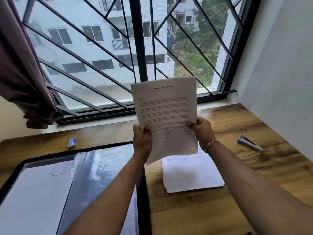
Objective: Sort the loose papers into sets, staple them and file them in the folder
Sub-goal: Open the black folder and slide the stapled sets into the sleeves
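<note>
I hold a set of printed papers (165,109) upright above the desk, its top page headed with a bold title. My left hand (142,141) grips the lower left edge and my right hand (202,129) grips the right edge. Below it a second stack of papers (191,173) lies flat on the wooden desk. An open black-edged folder (67,180) with clear plastic sleeves lies at the left, with white sheets inside. A blue and grey stapler (249,143) rests on the desk to the right.
A small blue and white staple box (72,142) sits behind the folder near the window sill. A barred window (135,48) fills the back, a purple curtain (22,73) hangs at the left, and a white wall (279,73) bounds the desk at the right.
</note>
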